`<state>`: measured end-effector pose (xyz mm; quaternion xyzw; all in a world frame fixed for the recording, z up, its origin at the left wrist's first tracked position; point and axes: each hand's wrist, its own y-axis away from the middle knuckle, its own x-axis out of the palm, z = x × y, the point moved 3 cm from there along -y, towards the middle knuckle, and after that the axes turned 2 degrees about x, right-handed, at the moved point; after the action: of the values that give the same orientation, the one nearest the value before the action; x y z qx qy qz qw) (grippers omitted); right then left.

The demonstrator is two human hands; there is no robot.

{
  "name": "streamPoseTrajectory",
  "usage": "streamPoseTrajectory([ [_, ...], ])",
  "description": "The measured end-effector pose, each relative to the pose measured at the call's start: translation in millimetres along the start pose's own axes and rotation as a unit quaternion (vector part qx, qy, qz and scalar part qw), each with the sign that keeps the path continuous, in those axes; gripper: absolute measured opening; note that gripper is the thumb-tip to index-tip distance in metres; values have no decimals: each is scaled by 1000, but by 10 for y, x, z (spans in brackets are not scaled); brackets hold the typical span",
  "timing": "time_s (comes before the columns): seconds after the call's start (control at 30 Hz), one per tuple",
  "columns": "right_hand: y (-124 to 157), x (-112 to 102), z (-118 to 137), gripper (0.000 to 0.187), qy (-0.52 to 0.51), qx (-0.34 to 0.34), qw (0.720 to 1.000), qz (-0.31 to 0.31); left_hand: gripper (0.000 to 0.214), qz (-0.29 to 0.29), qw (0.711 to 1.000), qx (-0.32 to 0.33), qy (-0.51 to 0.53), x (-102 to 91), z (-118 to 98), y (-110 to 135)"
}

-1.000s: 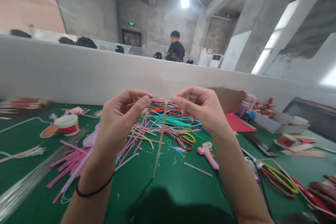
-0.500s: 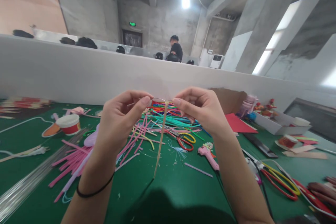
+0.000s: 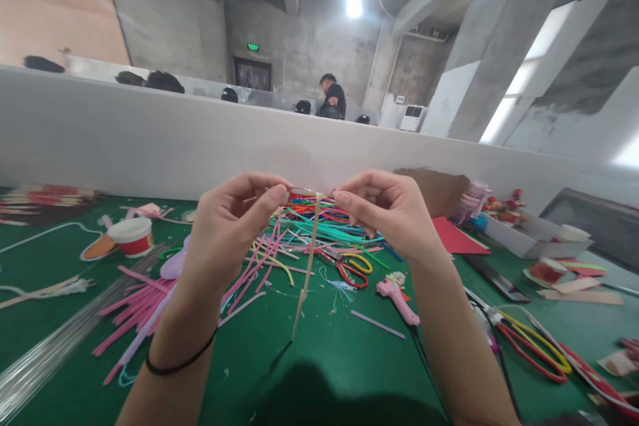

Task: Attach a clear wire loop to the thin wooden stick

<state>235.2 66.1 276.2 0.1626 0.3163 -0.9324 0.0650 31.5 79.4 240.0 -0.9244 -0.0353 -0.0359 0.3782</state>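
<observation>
A thin wire (image 3: 305,190) spans the gap between my two hands at chest height, bowed slightly upward. My left hand (image 3: 224,229) pinches its left end between thumb and forefinger. At the other end, my right hand (image 3: 392,213) is closed in a similar pinch. A slim wooden stick (image 3: 310,256) hangs down from the wire's middle, joined by a pale lump at its top; a small bump shows lower on the stick. Below lie red-and-yellow scissors (image 3: 355,269), a pink hot glue gun (image 3: 398,299) and a light blue thread bundle (image 3: 339,285).
Pink pipe cleaners (image 3: 137,306) and clear rods (image 3: 64,333) lie at left, near a white-and-red tub (image 3: 131,237). Colourful pipe cleaners (image 3: 319,223) spread behind my hands. Larger scissors (image 3: 536,346) and a phone (image 3: 494,276) lie at right. A white partition (image 3: 259,140) stands behind.
My right hand has shifted slightly right; my left hand is almost still. A small bump now shows on the lower stick. Another person's hand at the right edge has mostly moved out of view.
</observation>
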Motion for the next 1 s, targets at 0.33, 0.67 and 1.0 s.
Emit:
streamPoseTrajectory([
  [0.33, -29, 12, 8, 28, 9, -5, 1000, 2, 11, -4, 1000, -4, -2, 5, -9, -3],
  [0.67, -45, 4, 2, 23, 6, -3, 1000, 6, 12, 3, 1000, -4, 2, 17, -15, 7],
  [1.0, -64, -1, -11, 28, 6, 8, 1000, 17, 11, 5, 1000, -13, 12, 19, 10, 9],
])
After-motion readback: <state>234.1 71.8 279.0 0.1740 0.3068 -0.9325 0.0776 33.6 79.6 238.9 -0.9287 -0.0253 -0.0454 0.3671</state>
